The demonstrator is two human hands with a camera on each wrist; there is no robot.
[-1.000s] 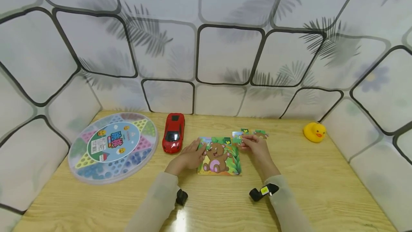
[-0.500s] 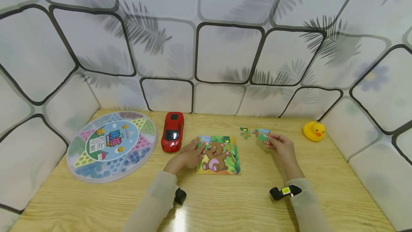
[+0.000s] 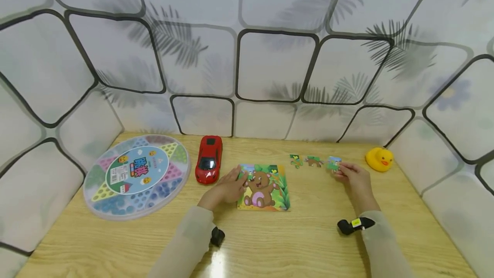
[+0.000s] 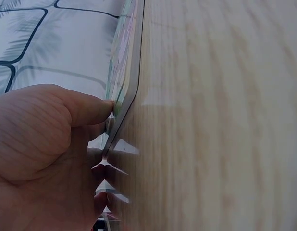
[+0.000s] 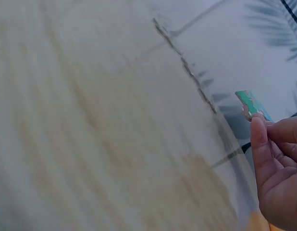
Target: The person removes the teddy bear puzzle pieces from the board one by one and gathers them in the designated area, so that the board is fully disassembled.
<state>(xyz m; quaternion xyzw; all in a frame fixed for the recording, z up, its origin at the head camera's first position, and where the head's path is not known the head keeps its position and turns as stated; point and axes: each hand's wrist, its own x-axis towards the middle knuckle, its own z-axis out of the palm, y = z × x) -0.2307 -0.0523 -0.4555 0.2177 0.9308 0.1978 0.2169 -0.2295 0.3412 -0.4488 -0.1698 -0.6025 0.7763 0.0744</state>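
Note:
A square bear-picture puzzle board point(image 3: 264, 188) lies flat on the table. My left hand point(image 3: 228, 187) rests at its left edge, fingertips over the upper left part; in the left wrist view the thumb point(image 4: 91, 108) touches the board's side point(image 4: 127, 91). Over to the right, my right hand point(image 3: 356, 180) pinches a small jigsaw piece point(image 3: 334, 163) with a blue and green print between thumb and fingers. That piece point(image 5: 252, 105) is raised above the table in the right wrist view. Two other jigsaw pieces lie to its left, a green one point(image 3: 296, 161) and a brown one point(image 3: 314, 161).
A red toy car point(image 3: 209, 160) stands left of the board. Further left lies a round Chinese checkers set point(image 3: 137, 175). A yellow rubber duck point(image 3: 379, 159) sits beyond my right hand, near the patterned cloth wall point(image 3: 270, 119) that encloses the wooden table point(image 3: 270, 243).
My right hand has moved right from beside the board, carrying the jigsaw piece past the other two, which now show fully. My left hand has stayed on the board.

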